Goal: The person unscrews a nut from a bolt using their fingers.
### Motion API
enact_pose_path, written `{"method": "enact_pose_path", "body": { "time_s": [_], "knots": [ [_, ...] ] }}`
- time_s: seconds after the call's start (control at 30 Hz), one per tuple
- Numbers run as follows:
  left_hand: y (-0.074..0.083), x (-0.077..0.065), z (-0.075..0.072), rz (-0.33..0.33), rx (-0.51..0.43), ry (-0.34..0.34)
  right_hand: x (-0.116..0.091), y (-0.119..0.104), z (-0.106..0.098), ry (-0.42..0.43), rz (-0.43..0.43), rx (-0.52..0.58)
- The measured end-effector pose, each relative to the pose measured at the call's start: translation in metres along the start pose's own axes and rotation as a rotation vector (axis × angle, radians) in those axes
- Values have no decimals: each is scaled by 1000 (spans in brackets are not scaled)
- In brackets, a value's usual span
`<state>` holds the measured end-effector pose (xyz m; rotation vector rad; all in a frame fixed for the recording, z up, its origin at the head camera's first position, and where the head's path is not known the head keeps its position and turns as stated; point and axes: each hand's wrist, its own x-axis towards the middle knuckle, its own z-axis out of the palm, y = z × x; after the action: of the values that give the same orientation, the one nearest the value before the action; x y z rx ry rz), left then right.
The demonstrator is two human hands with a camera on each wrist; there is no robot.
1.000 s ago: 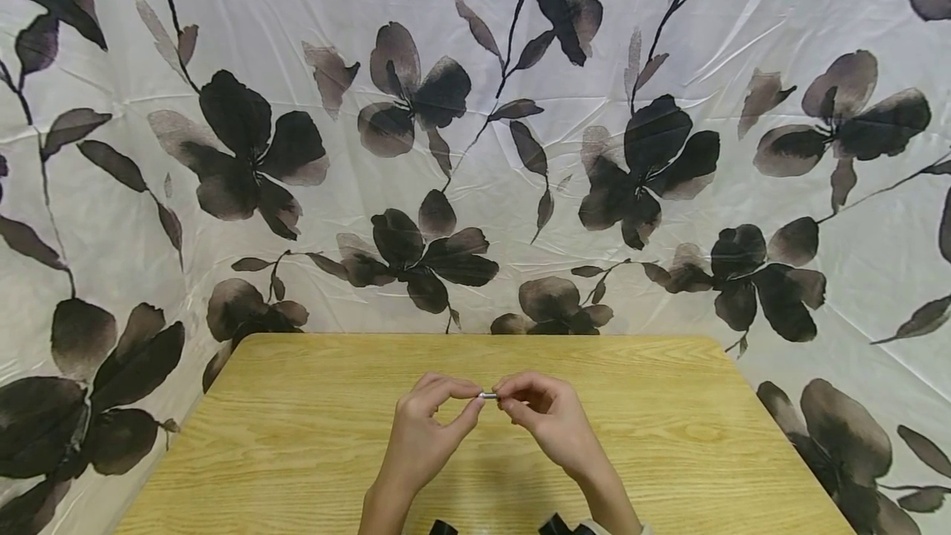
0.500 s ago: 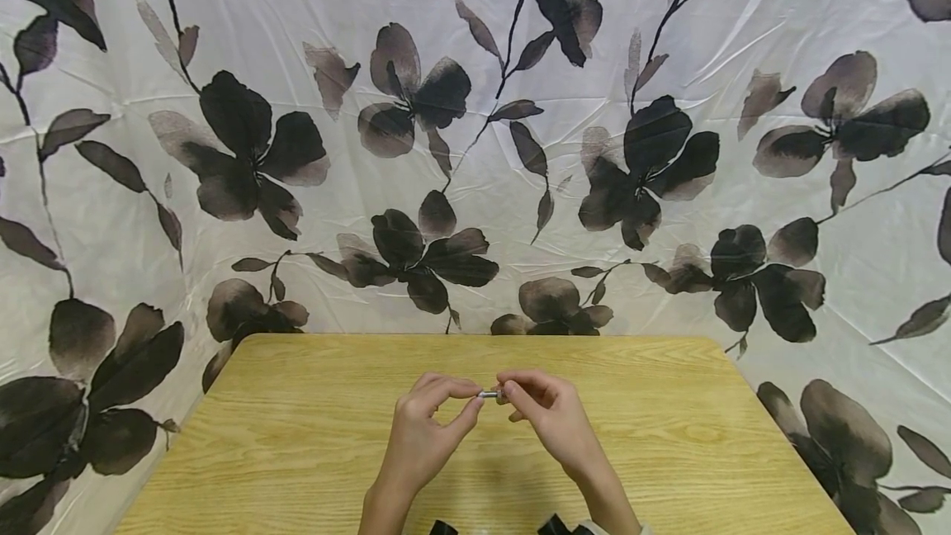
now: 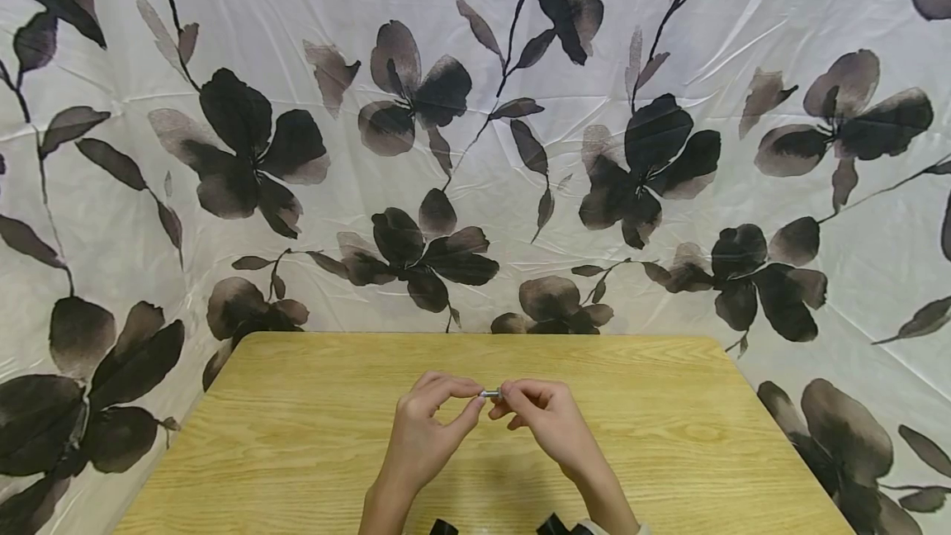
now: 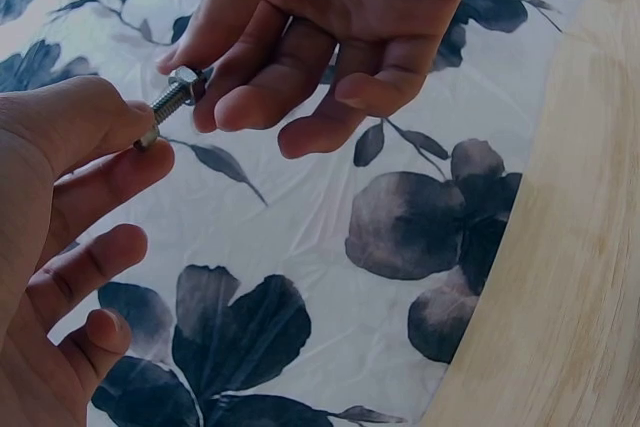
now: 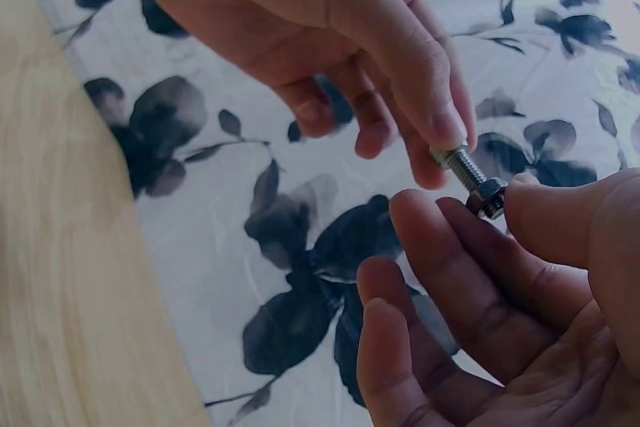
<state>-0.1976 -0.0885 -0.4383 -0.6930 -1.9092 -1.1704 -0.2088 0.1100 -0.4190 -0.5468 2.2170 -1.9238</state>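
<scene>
Bolt [image 4: 167,103]: a small metal one, held in the air over the surface [image 3: 297,452], between the two hands; seen from the head view it lies about level, pointing from one hand to the other.
Nut [image 5: 490,197]: on the bolt, at the end toward the right hand [image 3: 560,429]; how far it is threaded I cannot tell.
Left hand [image 3: 427,436]: grip nearly closed, thumb and forefinger pinching the far end of the bolt; the remaining fingers bend loosely, clear of the metal.
Right hand: grip nearly closed, thumb and forefinger tips pinching the nut; other fingers loosely curled and apart.
Surface: pale wood grain, rounded far corners, both forearms reaching over it from the near edge.
Cloth [image 3: 520,188]: white with dark flowers, creased, hanging behind the surface and along its sides.
</scene>
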Motion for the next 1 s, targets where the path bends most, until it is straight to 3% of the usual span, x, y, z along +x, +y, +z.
{"method": "enact_pose_path", "body": {
  "time_s": [0.7, 1.0],
  "knots": [
    [0, -1, -2, -51, -2, -37, 0, -1, -3, -9, -53, 0],
    [-1, -2, 0, -39, -9, -29, -1, 2, -4, 2, -110, 9]
  ]
}}
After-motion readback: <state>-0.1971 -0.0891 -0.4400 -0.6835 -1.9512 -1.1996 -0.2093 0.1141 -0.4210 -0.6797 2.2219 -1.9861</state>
